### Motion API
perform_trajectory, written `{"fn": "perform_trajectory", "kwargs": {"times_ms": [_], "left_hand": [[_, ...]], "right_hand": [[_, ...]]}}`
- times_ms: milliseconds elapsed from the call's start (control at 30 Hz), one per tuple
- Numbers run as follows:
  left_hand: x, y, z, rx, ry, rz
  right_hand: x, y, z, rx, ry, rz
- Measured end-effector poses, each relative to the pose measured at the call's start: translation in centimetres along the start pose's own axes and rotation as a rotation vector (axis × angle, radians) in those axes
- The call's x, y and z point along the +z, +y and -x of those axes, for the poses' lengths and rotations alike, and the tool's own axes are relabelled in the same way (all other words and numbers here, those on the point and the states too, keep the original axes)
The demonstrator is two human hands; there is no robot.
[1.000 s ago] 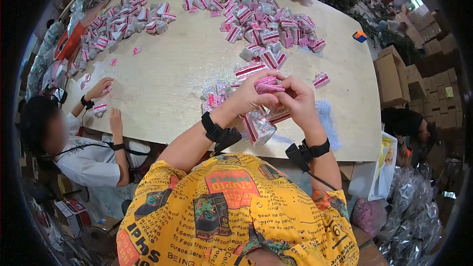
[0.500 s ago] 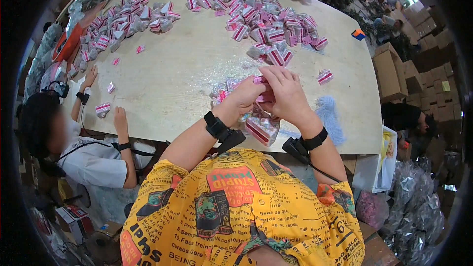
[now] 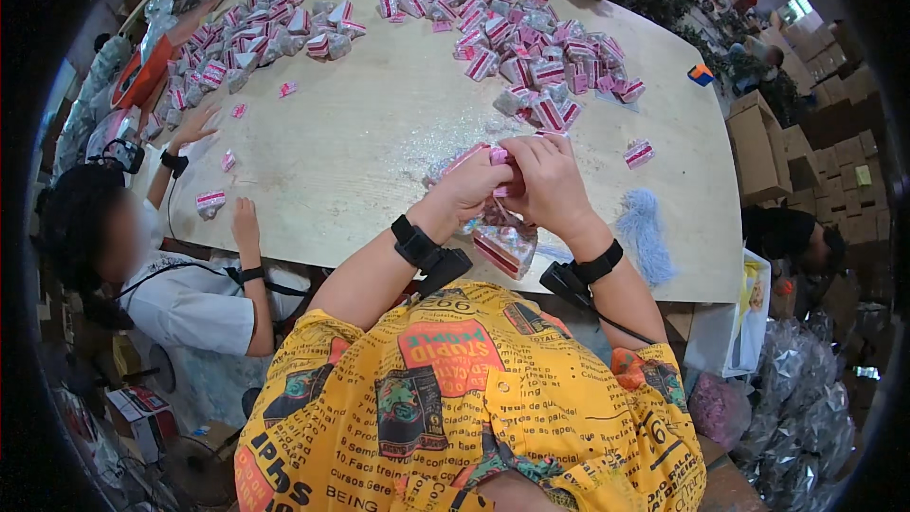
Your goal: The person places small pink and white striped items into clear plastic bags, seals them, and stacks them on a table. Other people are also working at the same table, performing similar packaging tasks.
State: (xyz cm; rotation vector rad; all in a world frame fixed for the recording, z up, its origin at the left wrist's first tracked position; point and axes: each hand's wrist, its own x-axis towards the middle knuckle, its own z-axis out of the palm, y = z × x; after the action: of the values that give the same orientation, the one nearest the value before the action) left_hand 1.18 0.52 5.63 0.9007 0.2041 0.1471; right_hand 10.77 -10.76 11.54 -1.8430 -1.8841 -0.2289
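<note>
Close in front of my body, my two hands meet over a small clear bag [image 3: 503, 249] of glittery filling with a pink-and-white striped band. My left hand [image 3: 464, 180] is closed, its thumb and fingers pinching a pink card [image 3: 500, 155] above the bag. From the other side my right hand [image 3: 550, 185] closes on the same card, fingers bent over it. The bag's upper end disappears under my hands, so how it meets the card is hidden. Just beyond my left hand, more shiny bagged pieces show partly.
Heaps of similar striped bags [image 3: 545, 62] lie across the far table [image 3: 341, 123], with another heap [image 3: 256, 38] at far left. One single bag [image 3: 639, 154] and a blue string bundle [image 3: 646, 237] lie to my right. A co-worker's hand [image 3: 246, 226] rests at left.
The whole view has shifted slightly, moving the table's contents rightward. My right fingers have bent further over the pink card. At left, the co-worker's far hand has spread its fingers.
</note>
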Motion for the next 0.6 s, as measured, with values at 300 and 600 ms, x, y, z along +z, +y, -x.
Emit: {"fn": "perform_trajectory", "kwargs": {"times_ms": [300,600], "left_hand": [[-0.5,0.1,0.2,-0.033,0.068,0.108],[-0.7,1.2,1.3,-0.165,0.059,0.019]], "right_hand": [[0.1,-0.5,-0.3,0.042,-0.025,-0.215],[0.8,2.1,-0.9,0.212,-0.028,-0.639]]}}
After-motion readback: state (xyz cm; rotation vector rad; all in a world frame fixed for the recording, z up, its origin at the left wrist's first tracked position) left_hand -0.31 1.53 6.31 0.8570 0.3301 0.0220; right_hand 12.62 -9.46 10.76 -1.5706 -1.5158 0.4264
